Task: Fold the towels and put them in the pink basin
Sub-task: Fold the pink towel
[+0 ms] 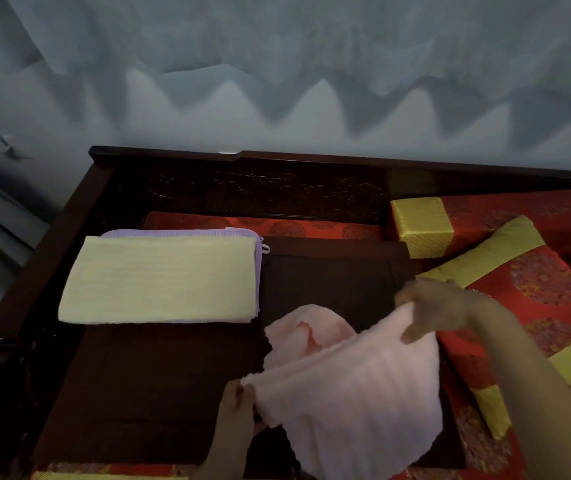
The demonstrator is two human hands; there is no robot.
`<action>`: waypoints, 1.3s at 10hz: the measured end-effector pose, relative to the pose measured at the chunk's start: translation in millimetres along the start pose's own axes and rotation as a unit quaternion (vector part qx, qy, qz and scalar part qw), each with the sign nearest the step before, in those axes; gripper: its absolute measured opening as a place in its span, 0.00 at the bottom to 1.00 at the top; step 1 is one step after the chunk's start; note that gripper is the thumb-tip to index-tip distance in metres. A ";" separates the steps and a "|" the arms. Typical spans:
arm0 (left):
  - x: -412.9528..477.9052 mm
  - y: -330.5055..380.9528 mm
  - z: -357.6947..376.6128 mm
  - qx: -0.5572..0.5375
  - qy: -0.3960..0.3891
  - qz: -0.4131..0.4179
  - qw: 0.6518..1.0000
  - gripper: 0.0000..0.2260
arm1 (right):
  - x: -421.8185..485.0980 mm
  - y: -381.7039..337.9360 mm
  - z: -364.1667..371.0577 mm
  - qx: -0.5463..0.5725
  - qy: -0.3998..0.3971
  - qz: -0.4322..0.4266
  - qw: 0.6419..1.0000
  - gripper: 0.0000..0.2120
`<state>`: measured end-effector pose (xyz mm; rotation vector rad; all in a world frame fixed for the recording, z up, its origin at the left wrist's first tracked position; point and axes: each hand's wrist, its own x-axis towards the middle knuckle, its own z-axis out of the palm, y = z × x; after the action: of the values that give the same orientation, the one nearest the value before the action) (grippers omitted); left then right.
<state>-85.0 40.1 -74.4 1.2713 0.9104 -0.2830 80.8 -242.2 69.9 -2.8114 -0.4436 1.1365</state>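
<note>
Left grip [235, 400] pinches near corner of pink towel [346, 386], right grip [433, 306] pinches far corner. Towel sags over bench [138, 393] near-right corner. Yellow towel [159, 278] lies folded on purple towel [173, 232], far-left. Basin unseen. Risk: slack middle bunches, fold skews; thin pinch slips, corner drops.

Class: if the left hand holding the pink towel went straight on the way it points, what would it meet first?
Probably the near right corner of the yellow towel, across the dark mat; depth is unclear, so the left hand might slip past.
</note>
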 end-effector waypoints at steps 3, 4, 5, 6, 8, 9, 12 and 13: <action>8.5 -15.2 11.7 0.031 0.028 -0.022 0.999 0.09 | 94.0 -132.1 47.9 0.284 0.113 -0.045 0.951 0.20; 11.8 -26.3 7.6 -0.019 0.049 -0.024 0.998 0.08 | 119.5 -151.3 77.1 0.070 0.129 0.002 0.989 0.23; 35.7 -33.8 35.1 0.025 0.047 0.172 0.984 0.15 | 129.9 -159.8 91.0 -0.008 0.102 0.020 0.995 0.25; 39.8 -38.2 20.7 0.147 0.081 0.220 0.961 0.16 | 134.3 -165.4 95.1 -0.062 0.109 0.015 0.992 0.18; -7.1 6.7 0.1 0.172 0.009 0.127 0.977 0.14 | 124.5 -133.5 74.9 0.085 0.141 0.043 0.985 0.11; -43.7 49.8 -4.3 0.193 0.057 0.240 0.950 0.08 | 99.6 -84.9 39.8 0.266 0.154 0.073 0.949 0.10; -88.6 212.0 4.3 0.264 0.022 0.544 0.796 0.11 | 5.9 -1.9 -51.3 0.372 0.303 0.089 0.873 0.19; -88.4 259.8 17.3 0.255 0.021 0.607 0.752 0.06 | -21.7 -4.9 -68.2 0.294 0.449 0.064 0.841 0.20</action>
<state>33.9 81.1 170.1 2.1233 -0.1416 0.5871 112.0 -241.4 134.5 -2.4312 0.1638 -0.1426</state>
